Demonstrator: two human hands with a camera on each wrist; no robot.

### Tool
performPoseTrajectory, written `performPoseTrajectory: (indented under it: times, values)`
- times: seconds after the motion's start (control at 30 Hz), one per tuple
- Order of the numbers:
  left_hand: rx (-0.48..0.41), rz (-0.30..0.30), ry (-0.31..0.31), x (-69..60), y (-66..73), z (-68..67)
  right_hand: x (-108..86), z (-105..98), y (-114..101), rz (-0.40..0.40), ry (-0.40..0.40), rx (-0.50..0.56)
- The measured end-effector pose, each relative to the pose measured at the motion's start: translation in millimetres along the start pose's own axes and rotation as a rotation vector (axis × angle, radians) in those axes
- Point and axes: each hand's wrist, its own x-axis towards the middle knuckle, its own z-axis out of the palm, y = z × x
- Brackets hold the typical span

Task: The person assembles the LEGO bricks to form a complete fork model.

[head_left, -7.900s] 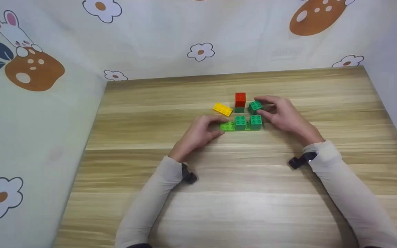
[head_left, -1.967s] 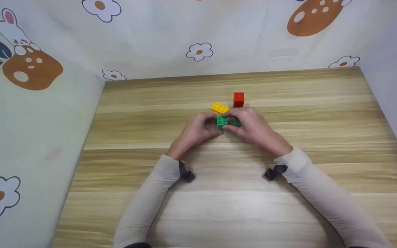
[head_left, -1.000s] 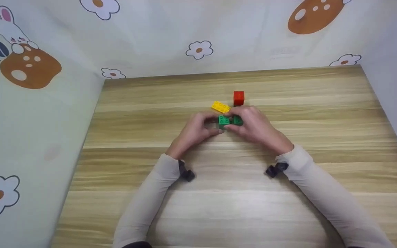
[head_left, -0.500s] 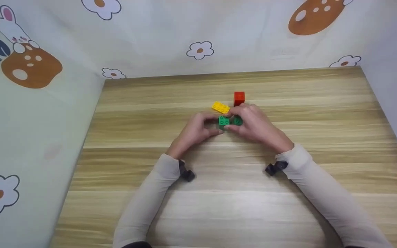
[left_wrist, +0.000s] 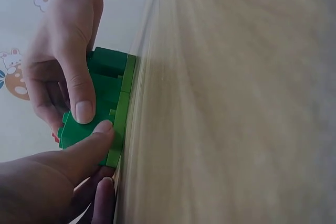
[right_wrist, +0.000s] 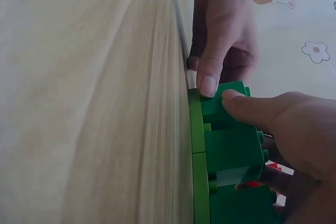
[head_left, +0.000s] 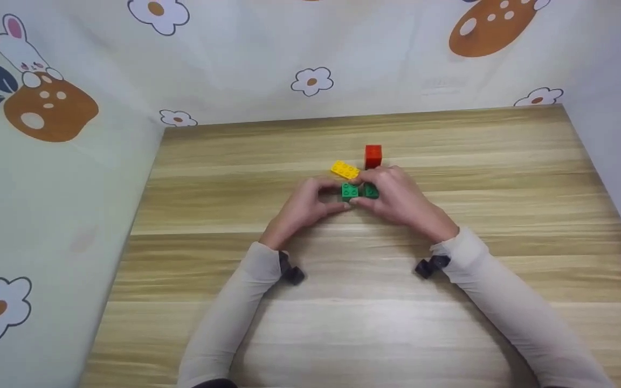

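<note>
A row of square green toy building bricks stands on two light green plates (right_wrist: 197, 129) set end to end on the table. My left hand (head_left: 302, 205) grips the row's left end, its thumb low against the end green brick (head_left: 350, 192) near the plate. With thumb and fingers my right hand (head_left: 397, 196) pinches that same brick from above. Beside it a second green brick (right_wrist: 233, 148) shows, and a third green brick (right_wrist: 241, 205) is partly cut off in the right wrist view. My right hand hides most of these in the head view.
Behind the hands stand a red brick (head_left: 373, 155) and a flat yellow eight-stud plate (head_left: 345, 169). The wooden table (head_left: 364, 323) meets patterned cloth walls (head_left: 246, 70) at the back and sides.
Since the oldest frame, my right hand has carried a green brick left onto the bare left end of the plates. Over the last second both hands have stayed nearly still.
</note>
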Motion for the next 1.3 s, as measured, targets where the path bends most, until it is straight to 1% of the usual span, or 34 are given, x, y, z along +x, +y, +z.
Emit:
performPoseTrajectory:
  times: [0.2,0.33,0.43,0.6,0.7,0.83,1.0,1.13,1.3]
  values:
    - [-0.007,0.024,0.019,-0.5,2.6,3.2,-1.7,-0.1,2.4,-0.02,0.011,-0.03]
    - [-0.01,0.026,0.012,0.3,5.0,4.8,-6.1,-4.3,9.4,-0.02,0.003,-0.003]
    - [-0.005,0.008,0.008,0.3,6.4,5.4,-12.1,-10.9,17.0,0.001,-0.007,0.053]
    - [-0.005,-0.035,0.01,-0.3,8.4,5.4,-26.0,-24.1,33.1,0.085,-0.054,0.15]
    - [-0.012,-0.051,0.01,-0.6,8.3,5.0,-33.5,-28.9,44.6,0.119,-0.079,0.181]
    - [-0.02,-0.046,0.011,-0.5,7.0,4.6,-40.1,-31.2,57.0,0.127,-0.1,0.188]
    - [-0.006,-0.034,0.011,-1.2,5.8,4.2,-45.0,-33.0,64.0,0.141,-0.111,0.171]
    - [0.007,-0.029,-0.01,-1.4,5.9,1.1,-46.0,-33.9,65.1,0.153,-0.117,0.178]
    - [0.03,-0.02,-0.062,-2.6,6.1,-7.8,-44.0,-32.6,65.2,0.164,-0.13,0.189]
